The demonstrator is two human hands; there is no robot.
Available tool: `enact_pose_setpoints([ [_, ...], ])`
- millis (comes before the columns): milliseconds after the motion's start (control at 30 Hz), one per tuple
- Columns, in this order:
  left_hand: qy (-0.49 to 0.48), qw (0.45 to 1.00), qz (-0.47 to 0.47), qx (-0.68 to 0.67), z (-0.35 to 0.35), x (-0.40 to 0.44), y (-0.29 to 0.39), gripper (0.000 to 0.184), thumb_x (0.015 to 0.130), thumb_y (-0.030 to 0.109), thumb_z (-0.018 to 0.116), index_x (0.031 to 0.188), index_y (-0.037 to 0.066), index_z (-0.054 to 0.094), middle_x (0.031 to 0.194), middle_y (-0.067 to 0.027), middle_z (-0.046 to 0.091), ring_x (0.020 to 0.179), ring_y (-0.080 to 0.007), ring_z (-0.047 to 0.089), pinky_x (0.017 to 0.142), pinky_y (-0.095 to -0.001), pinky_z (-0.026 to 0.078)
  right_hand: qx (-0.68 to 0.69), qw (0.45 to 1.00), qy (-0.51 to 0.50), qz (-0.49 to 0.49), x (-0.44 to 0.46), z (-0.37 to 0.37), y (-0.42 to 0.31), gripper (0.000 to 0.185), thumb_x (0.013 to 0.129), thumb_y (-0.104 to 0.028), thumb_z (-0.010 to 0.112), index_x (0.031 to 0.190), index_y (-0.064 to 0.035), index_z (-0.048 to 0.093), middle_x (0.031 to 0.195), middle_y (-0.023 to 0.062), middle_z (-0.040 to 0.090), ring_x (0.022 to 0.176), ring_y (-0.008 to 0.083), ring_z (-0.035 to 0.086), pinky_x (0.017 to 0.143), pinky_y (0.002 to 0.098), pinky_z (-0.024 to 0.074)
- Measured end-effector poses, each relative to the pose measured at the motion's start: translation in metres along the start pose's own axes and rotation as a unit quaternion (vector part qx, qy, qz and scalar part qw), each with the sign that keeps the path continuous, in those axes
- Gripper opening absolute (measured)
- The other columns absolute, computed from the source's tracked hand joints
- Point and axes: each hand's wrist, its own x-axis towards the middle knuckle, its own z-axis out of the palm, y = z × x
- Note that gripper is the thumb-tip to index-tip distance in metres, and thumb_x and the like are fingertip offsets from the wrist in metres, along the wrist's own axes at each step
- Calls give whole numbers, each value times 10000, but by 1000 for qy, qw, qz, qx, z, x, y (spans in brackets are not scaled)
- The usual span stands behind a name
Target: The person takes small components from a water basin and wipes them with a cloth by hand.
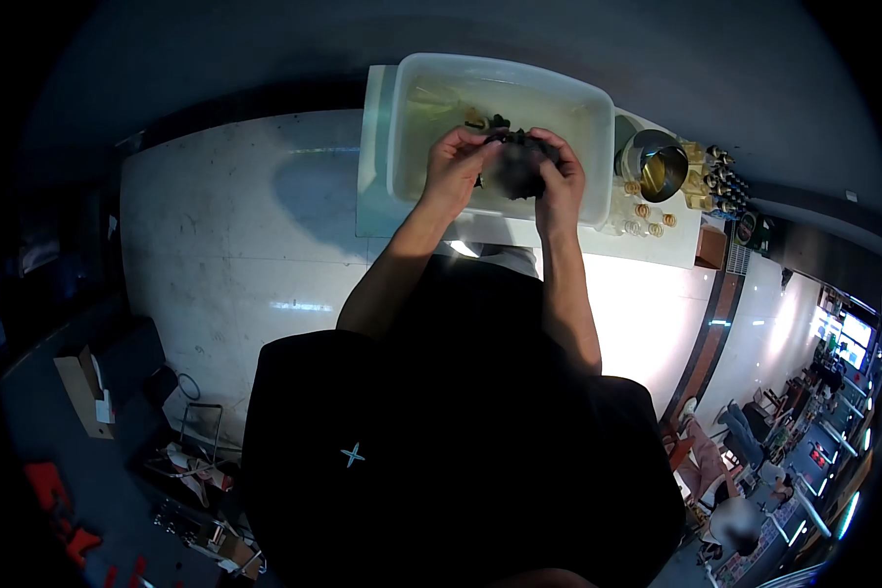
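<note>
My left hand and my right hand are above a large translucent plastic tub. Between them they hold a dark part with a jagged edge, blurred, so its exact kind cannot be made out. The left fingers pinch its left side near the top. On its right side the right thumb and fingers are closed around it. Yellowish liquid seems to lie in the tub. Just beyond the left fingertips are small black and brass-coloured pieces, partly hidden.
The tub stands on a pale table. To its right are a round metal bowl with amber liquid, several small ring-shaped or coil-like items, and rows of dark and blue pieces. A cardboard box lies lower left; people sit lower right.
</note>
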Motion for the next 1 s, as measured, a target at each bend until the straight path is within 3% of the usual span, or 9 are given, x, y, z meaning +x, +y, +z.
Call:
enact_pose_setpoints([
  [100, 32, 998, 54, 27, 11, -1, 1, 165, 865, -99, 692, 875, 34, 593, 1114, -194, 699, 1015, -201, 685, 925, -312, 556, -86, 995, -28, 49, -3, 4, -1, 350, 835, -8, 720, 1180, -25, 665, 1079, 60, 684, 960, 123, 642, 836, 260, 520],
  [200, 74, 992, 79, 62, 16, -3, -1, 172, 852, -96, 709, 854, 37, 601, 1089, -188, 709, 1016, -191, 682, 913, -297, 549, -167, 985, -26, -34, -7, 18, 10, 349, 825, -59, 764, 1162, -27, 679, 1026, 64, 701, 955, 134, 650, 864, 270, 517],
  [333, 93, 985, 65, 131, 17, -9, -6, 155, 849, -75, 728, 854, 31, 615, 1034, -152, 720, 955, -152, 682, 851, -263, 539, -352, 928, 45, -114, -11, 20, 12, 272, 825, -105, 779, 1073, -17, 711, 957, 96, 722, 888, 135, 673, 830, 275, 528],
  [467, 28, 973, 36, 224, 9, -10, 0, 117, 869, -21, 740, 875, 14, 628, 905, -71, 714, 821, -83, 657, 734, -213, 511, -311, 947, 58, -61, -1, -4, 16, 240, 831, -121, 770, 1035, -6, 718, 891, 111, 733, 815, 156, 690, 778, 292, 543],
  [567, 48, 964, 57, 257, 13, -15, 5, 126, 887, 47, 749, 863, 5, 632, 817, -29, 682, 737, -55, 625, 643, -197, 479, -268, 963, 27, -24, 0, -5, 17, 256, 808, -126, 784, 1028, -13, 718, 886, 112, 725, 807, 198, 696, 772, 318, 547],
  [667, 84, 959, 43, 266, 2, -5, -11, 157, 897, 102, 753, 842, 10, 638, 802, -31, 679, 695, -58, 623, 600, -201, 474, -331, 935, -21, -126, -4, 9, 2, 260, 781, -123, 803, 1006, -25, 716, 915, 108, 709, 838, 230, 700, 781, 332, 546],
  [700, 86, 955, 37, 283, 7, -7, -7, 163, 901, 115, 751, 843, 9, 643, 799, -34, 677, 685, -62, 624, 597, -206, 485, -399, 902, -20, -163, -6, 16, -4, 269, 758, -113, 816, 992, -31, 711, 940, 111, 696, 873, 262, 699, 791, 347, 545],
  [800, 97, 954, 11, 285, 15, -9, 0, 179, 912, 151, 744, 867, 0, 659, 800, -45, 676, 673, -83, 637, 608, -228, 526, -383, 916, 8, -119, -7, 10, 3, 277, 754, -116, 820, 992, -29, 710, 943, 119, 707, 864, 271, 706, 782, 348, 550],
  [1000, 93, 978, -69, 176, 11, -12, 7, 246, 921, 192, 730, 1003, -30, 664, 862, -87, 685, 753, -168, 699, 713, -305, 604, -334, 942, 11, -42, -5, 3, -3, 276, 754, -125, 838, 985, -31, 721, 909, 93, 730, 821, 168, 694, 769, 295, 551],
])
